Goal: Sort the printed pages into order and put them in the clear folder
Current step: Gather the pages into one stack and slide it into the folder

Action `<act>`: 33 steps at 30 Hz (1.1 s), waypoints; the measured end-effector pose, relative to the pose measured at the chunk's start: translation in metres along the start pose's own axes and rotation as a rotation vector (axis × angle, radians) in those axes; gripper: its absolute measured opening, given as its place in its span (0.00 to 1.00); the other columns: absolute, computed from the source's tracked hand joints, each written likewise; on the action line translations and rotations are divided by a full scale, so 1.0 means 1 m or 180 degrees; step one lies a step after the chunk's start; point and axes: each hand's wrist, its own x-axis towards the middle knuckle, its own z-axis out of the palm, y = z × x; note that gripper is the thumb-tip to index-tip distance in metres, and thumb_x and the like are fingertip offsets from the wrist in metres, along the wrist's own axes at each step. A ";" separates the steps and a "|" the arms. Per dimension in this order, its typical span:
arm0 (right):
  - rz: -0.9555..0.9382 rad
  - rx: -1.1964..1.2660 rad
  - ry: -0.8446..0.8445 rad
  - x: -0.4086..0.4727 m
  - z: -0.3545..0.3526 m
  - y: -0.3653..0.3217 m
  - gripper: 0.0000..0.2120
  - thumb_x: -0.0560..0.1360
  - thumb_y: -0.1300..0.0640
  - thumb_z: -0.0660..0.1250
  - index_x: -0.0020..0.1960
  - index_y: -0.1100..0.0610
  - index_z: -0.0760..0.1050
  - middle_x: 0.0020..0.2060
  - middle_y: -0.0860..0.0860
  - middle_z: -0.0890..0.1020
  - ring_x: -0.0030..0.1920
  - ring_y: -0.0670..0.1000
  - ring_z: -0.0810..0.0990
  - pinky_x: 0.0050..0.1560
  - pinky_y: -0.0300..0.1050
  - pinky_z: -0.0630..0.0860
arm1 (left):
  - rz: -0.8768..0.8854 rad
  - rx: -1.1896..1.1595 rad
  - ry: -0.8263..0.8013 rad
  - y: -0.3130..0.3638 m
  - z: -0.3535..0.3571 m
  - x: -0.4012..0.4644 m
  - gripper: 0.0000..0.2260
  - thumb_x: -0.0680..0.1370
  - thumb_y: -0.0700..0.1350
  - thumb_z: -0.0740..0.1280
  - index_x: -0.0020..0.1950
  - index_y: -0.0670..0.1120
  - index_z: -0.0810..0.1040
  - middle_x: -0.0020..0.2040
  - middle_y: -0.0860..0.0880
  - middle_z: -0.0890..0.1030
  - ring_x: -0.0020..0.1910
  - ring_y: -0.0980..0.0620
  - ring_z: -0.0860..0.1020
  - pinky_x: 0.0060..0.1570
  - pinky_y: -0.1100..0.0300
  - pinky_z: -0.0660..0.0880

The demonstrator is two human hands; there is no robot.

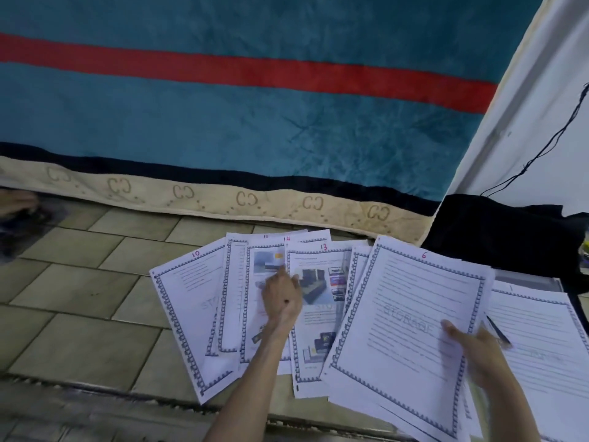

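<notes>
Pages fanned on tiled floor (79, 282), near blanket (223, 122) edge; numbers 10, 11, 14, 13 visible. Left hand (282, 298) rests on page 13 (318, 314), index finger extended, others loosely curled. Right hand (475, 349) grips stack (408, 330) topped by page 6, thumb on top. Pen (498, 331) lies on page 1 (541, 346), far right. Folder (526, 279) edge barely shows behind it.

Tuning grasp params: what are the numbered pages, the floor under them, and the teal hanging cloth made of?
Pages: thin matte printer paper, fanned and overlapping.
Floor: glazed-looking tile, dull sheen, visible grout lines.
Cloth: likely plush fleece blanket, with crushed nap marks.
</notes>
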 end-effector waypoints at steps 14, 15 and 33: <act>0.0254 -0.0067 0.0162 0.011 0.015 0.013 0.28 0.71 0.59 0.72 0.68 0.64 0.68 0.62 0.63 0.77 0.60 0.64 0.76 0.63 0.64 0.70 | -0.0732 -0.1088 0.0338 -0.021 -0.028 0.019 0.09 0.77 0.40 0.66 0.54 0.37 0.79 0.50 0.41 0.82 0.46 0.45 0.79 0.45 0.57 0.73; 0.0314 -0.0100 0.0223 0.011 0.017 0.013 0.25 0.73 0.61 0.70 0.67 0.65 0.68 0.62 0.62 0.77 0.60 0.63 0.76 0.63 0.62 0.71 | -0.0644 -0.1302 0.0310 -0.019 -0.026 0.017 0.08 0.76 0.39 0.68 0.52 0.37 0.80 0.47 0.43 0.82 0.44 0.48 0.78 0.43 0.60 0.72; 0.0348 -0.0063 0.0080 0.025 0.014 0.015 0.22 0.75 0.60 0.67 0.67 0.67 0.67 0.55 0.59 0.76 0.53 0.57 0.73 0.47 0.46 0.72 | -0.1387 -0.0077 0.0656 -0.062 -0.049 0.028 0.16 0.77 0.43 0.64 0.63 0.39 0.70 0.63 0.39 0.73 0.63 0.40 0.69 0.60 0.47 0.66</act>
